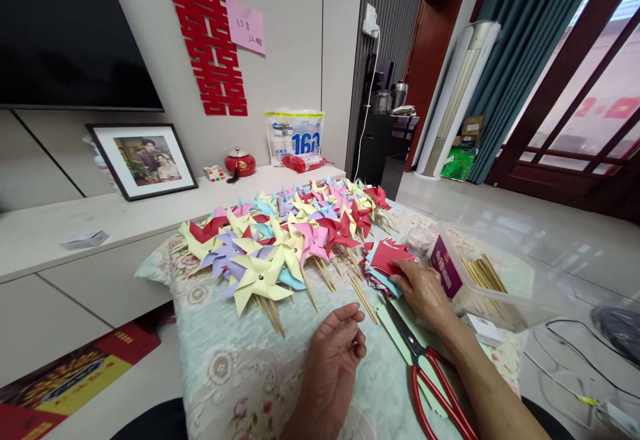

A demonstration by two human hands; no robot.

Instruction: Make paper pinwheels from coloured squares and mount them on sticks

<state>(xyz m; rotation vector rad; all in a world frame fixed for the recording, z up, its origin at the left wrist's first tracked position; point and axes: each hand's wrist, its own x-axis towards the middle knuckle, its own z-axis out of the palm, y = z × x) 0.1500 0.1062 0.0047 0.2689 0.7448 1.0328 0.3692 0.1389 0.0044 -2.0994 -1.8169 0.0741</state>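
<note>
My right hand rests on a stack of cut paper pieces, red on top, with its fingertips on the stack's near edge. My left hand hovers over the floral cloth, fingers loosely curled, holding nothing that I can see. A large pile of finished paper pinwheels on wooden sticks, in yellow, pink, red, purple and blue, lies spread before both hands. Red-handled scissors lie on the cloth under my right forearm.
A clear plastic box with wooden sticks stands at the right, a small round container behind the paper stack. Beyond the pinwheels runs a low white cabinet with a framed photo, a red pot and a packet. Cables lie on the floor at right.
</note>
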